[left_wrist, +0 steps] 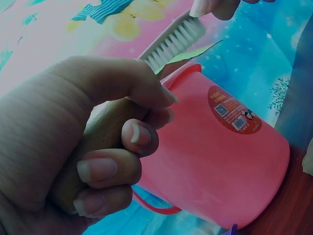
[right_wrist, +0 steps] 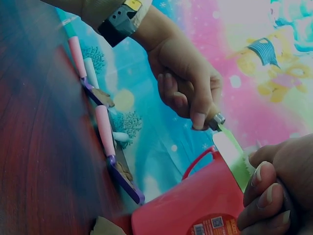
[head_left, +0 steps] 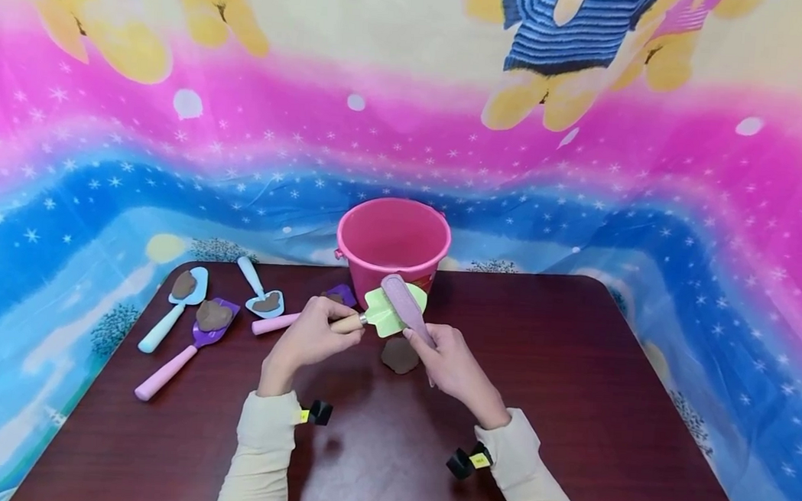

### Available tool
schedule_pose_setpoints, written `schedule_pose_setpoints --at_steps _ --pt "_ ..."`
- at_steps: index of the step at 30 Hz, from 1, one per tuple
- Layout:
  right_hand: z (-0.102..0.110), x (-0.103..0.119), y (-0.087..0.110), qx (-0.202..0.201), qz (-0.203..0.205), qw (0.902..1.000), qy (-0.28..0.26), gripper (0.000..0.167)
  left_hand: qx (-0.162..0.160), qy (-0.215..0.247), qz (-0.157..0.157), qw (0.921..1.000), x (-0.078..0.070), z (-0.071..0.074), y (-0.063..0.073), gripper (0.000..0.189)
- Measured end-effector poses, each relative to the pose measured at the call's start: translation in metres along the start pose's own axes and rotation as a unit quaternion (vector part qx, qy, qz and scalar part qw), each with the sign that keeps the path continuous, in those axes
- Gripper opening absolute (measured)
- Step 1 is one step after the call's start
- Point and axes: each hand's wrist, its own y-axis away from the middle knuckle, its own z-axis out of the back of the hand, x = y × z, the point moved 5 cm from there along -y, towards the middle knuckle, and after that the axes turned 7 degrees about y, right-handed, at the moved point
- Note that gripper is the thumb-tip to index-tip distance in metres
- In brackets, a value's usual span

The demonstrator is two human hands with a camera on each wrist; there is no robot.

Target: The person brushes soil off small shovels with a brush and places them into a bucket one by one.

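My left hand (head_left: 309, 342) grips the wooden handle (left_wrist: 110, 122) of a small hand trowel with a light green blade (head_left: 384, 320), raised over the table. My right hand (head_left: 454, 363) holds a scrub brush (head_left: 406, 306) with a pale purple back. Its white bristles (left_wrist: 176, 41) face the blade and lie against or very near it; exact contact is hard to tell. Beneath the tools a brown clay-like lump (head_left: 399, 356) rests on the table. Behind them stands a pink bucket (head_left: 363, 277), partly covered by the blade.
On the left of the dark red table (head_left: 611, 417) lie a blue shovel (head_left: 162, 329), a purple shovel with pink handle (head_left: 166, 374), a short blue shovel (head_left: 251, 276) and another pink-handled purple shovel (head_left: 275, 324), all bearing brown lumps. A printed cloth (head_left: 407, 144) hangs behind.
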Motion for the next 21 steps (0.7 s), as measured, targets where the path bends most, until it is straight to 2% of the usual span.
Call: schedule_pose_setpoints --at_steps 10,21 --pt "0.013 -0.008 -0.002 -0.021 -0.012 0.9997 0.000 0.035 -0.008 -0.003 -0.002 1.0000 -0.002 0.002 0.001 0.021" --pt "0.021 -0.013 -0.003 -0.030 -0.012 0.9995 -0.002 0.038 -0.014 -0.006 0.006 0.9999 -0.002 0.007 0.003 0.007"
